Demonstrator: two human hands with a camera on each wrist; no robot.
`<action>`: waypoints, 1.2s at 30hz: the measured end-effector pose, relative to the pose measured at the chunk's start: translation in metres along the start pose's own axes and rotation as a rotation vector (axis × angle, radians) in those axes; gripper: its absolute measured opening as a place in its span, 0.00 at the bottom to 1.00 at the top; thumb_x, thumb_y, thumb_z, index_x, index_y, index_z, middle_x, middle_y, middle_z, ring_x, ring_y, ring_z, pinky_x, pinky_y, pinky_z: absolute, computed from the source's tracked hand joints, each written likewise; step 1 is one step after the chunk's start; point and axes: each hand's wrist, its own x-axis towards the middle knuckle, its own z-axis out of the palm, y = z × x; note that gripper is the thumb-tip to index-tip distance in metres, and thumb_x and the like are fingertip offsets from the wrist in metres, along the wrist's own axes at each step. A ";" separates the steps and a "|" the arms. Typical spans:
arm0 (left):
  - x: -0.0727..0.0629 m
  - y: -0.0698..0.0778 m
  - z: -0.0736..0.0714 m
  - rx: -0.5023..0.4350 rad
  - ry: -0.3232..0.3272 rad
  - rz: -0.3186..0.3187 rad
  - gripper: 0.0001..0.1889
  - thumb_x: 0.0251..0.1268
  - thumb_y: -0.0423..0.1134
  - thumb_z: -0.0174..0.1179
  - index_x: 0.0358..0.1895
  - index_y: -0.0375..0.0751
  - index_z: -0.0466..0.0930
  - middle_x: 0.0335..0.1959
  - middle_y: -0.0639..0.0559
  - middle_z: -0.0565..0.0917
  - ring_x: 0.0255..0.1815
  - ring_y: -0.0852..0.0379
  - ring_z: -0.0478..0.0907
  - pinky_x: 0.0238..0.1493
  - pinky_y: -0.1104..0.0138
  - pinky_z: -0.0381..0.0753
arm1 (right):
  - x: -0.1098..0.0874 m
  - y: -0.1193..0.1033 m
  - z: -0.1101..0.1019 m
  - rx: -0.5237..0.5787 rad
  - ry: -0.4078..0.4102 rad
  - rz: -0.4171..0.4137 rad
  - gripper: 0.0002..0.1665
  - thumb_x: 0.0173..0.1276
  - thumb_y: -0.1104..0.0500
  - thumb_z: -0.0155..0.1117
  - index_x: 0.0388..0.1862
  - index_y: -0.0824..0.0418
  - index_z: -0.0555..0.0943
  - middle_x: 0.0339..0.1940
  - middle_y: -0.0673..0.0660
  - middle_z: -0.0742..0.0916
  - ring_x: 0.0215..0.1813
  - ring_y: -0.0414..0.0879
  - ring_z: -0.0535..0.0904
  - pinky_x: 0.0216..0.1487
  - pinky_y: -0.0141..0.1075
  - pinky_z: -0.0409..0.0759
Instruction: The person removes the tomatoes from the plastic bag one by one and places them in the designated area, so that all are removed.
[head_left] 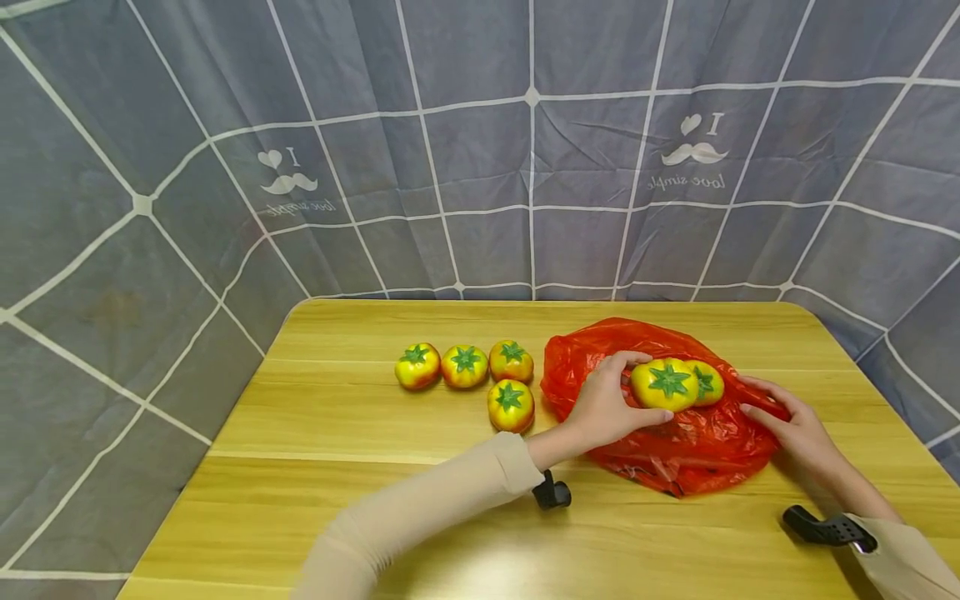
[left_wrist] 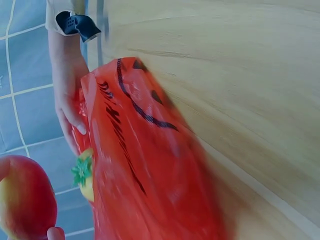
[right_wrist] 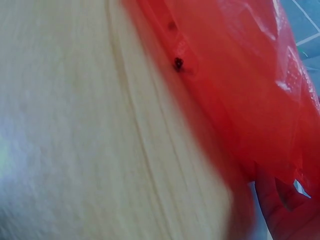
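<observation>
My left hand (head_left: 606,404) grips a yellow-red tomato (head_left: 663,385) with a green star-shaped top, thumb in front and fingers behind. It is held over the red plastic bag (head_left: 660,462), just left of a second tomato (head_left: 707,383) at the bag's mouth. At the bag's right side, my right hand (head_left: 798,429) pinches the edge of the plastic between thumb and fingers. The left wrist view shows the held tomato (left_wrist: 27,200) close up and the bag's dark print. In the right wrist view, red plastic (right_wrist: 240,90) covers part of the right hand (right_wrist: 285,210).
Left of the bag, several more tomatoes (head_left: 465,367) stand on the wooden table (head_left: 337,467), one of them nearer the front. A grey curtain (head_left: 480,167) with white lines hangs behind the table. Black straps (head_left: 828,529) are on both wrists.
</observation>
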 end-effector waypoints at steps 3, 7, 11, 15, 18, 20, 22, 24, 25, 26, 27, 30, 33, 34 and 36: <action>-0.006 -0.006 -0.012 0.006 0.021 0.024 0.34 0.50 0.42 0.74 0.61 0.46 0.69 0.55 0.52 0.75 0.47 0.64 0.72 0.48 0.77 0.74 | 0.000 0.000 0.000 -0.024 -0.002 -0.006 0.26 0.70 0.70 0.54 0.64 0.51 0.74 0.47 0.34 0.83 0.34 0.34 0.83 0.29 0.30 0.82; -0.014 -0.014 -0.028 -0.006 0.044 0.027 0.34 0.49 0.41 0.74 0.61 0.45 0.69 0.55 0.50 0.75 0.46 0.62 0.73 0.47 0.75 0.77 | 0.000 -0.001 -0.001 -0.144 0.014 -0.014 0.27 0.70 0.69 0.55 0.64 0.50 0.74 0.48 0.31 0.81 0.34 0.32 0.82 0.28 0.29 0.82; -0.020 -0.021 -0.045 -0.030 0.074 0.006 0.34 0.48 0.41 0.74 0.61 0.45 0.70 0.55 0.49 0.75 0.46 0.59 0.74 0.46 0.75 0.77 | 0.000 -0.001 -0.003 -0.209 0.025 -0.003 0.27 0.71 0.68 0.55 0.65 0.48 0.73 0.48 0.29 0.80 0.34 0.31 0.82 0.28 0.29 0.81; -0.025 -0.029 -0.060 -0.052 0.102 -0.021 0.34 0.48 0.41 0.75 0.61 0.46 0.70 0.56 0.50 0.75 0.47 0.56 0.75 0.47 0.74 0.77 | -0.001 -0.001 -0.004 -0.176 0.030 0.011 0.27 0.71 0.68 0.55 0.65 0.48 0.73 0.48 0.29 0.81 0.35 0.31 0.82 0.29 0.29 0.82; -0.030 -0.034 -0.070 -0.065 0.121 -0.032 0.34 0.47 0.40 0.75 0.61 0.46 0.71 0.55 0.49 0.75 0.47 0.53 0.75 0.47 0.69 0.78 | -0.001 0.000 -0.004 -0.188 0.032 0.013 0.27 0.71 0.68 0.55 0.65 0.47 0.73 0.47 0.28 0.80 0.35 0.31 0.82 0.29 0.29 0.82; -0.033 -0.037 -0.077 -0.064 0.132 -0.034 0.35 0.47 0.39 0.75 0.61 0.45 0.70 0.54 0.49 0.75 0.47 0.52 0.74 0.47 0.67 0.78 | 0.000 0.000 -0.004 -0.227 0.036 0.009 0.27 0.71 0.68 0.55 0.65 0.47 0.73 0.47 0.28 0.80 0.35 0.30 0.81 0.29 0.28 0.81; -0.036 -0.040 -0.083 -0.055 0.145 -0.030 0.35 0.47 0.39 0.75 0.61 0.44 0.70 0.55 0.49 0.76 0.47 0.52 0.74 0.47 0.66 0.79 | 0.000 0.000 -0.004 -0.222 0.033 0.014 0.27 0.71 0.68 0.54 0.65 0.46 0.73 0.47 0.27 0.80 0.34 0.31 0.82 0.29 0.28 0.81; -0.040 -0.043 -0.089 -0.049 0.154 -0.031 0.35 0.47 0.39 0.75 0.61 0.43 0.71 0.56 0.50 0.76 0.48 0.53 0.73 0.47 0.67 0.79 | 0.000 0.000 -0.004 -0.226 0.033 0.012 0.27 0.71 0.68 0.54 0.65 0.46 0.73 0.47 0.27 0.80 0.34 0.31 0.81 0.29 0.28 0.81; -0.042 -0.045 -0.091 -0.051 0.159 -0.031 0.35 0.47 0.38 0.75 0.61 0.43 0.71 0.57 0.50 0.75 0.49 0.54 0.73 0.48 0.66 0.79 | 0.000 0.000 -0.004 -0.224 0.033 0.012 0.27 0.71 0.67 0.54 0.65 0.46 0.73 0.47 0.27 0.80 0.35 0.30 0.81 0.30 0.28 0.81; -0.044 -0.046 -0.094 -0.053 0.163 -0.029 0.35 0.47 0.38 0.74 0.61 0.43 0.71 0.57 0.50 0.75 0.49 0.54 0.74 0.49 0.64 0.79 | 0.000 0.000 -0.003 -0.217 0.032 0.011 0.27 0.71 0.67 0.54 0.65 0.47 0.73 0.47 0.27 0.80 0.35 0.30 0.81 0.30 0.28 0.81; -0.046 -0.048 -0.097 -0.052 0.165 -0.028 0.35 0.47 0.38 0.74 0.61 0.43 0.70 0.58 0.50 0.75 0.50 0.54 0.73 0.50 0.63 0.79 | 0.000 0.000 -0.003 -0.210 0.031 0.014 0.26 0.71 0.67 0.54 0.65 0.47 0.73 0.47 0.28 0.80 0.35 0.30 0.82 0.30 0.28 0.82; -0.052 -0.052 -0.105 -0.046 0.174 -0.029 0.34 0.48 0.38 0.74 0.62 0.43 0.70 0.59 0.50 0.74 0.50 0.54 0.73 0.50 0.62 0.79 | 0.000 -0.001 -0.003 -0.240 0.035 0.011 0.26 0.71 0.66 0.55 0.65 0.48 0.73 0.48 0.27 0.79 0.36 0.29 0.81 0.31 0.27 0.82; -0.058 -0.057 -0.113 -0.039 0.189 -0.027 0.35 0.48 0.38 0.74 0.62 0.42 0.70 0.60 0.48 0.74 0.49 0.51 0.73 0.49 0.59 0.79 | 0.001 -0.001 -0.002 -0.263 0.042 0.007 0.26 0.71 0.66 0.55 0.66 0.49 0.72 0.48 0.26 0.78 0.37 0.28 0.80 0.32 0.26 0.81; -0.060 -0.059 -0.116 -0.037 0.197 -0.028 0.35 0.48 0.38 0.74 0.61 0.42 0.70 0.59 0.48 0.74 0.49 0.51 0.74 0.50 0.57 0.79 | 0.000 -0.001 -0.002 -0.254 0.042 0.004 0.26 0.71 0.66 0.55 0.66 0.49 0.72 0.48 0.26 0.79 0.37 0.28 0.80 0.32 0.26 0.81; -0.065 -0.062 -0.120 -0.039 0.216 -0.032 0.35 0.47 0.38 0.75 0.61 0.42 0.70 0.59 0.47 0.75 0.49 0.49 0.74 0.50 0.52 0.79 | 0.000 0.000 -0.002 -0.224 0.037 -0.001 0.26 0.71 0.66 0.55 0.66 0.51 0.72 0.49 0.27 0.79 0.38 0.28 0.80 0.32 0.25 0.81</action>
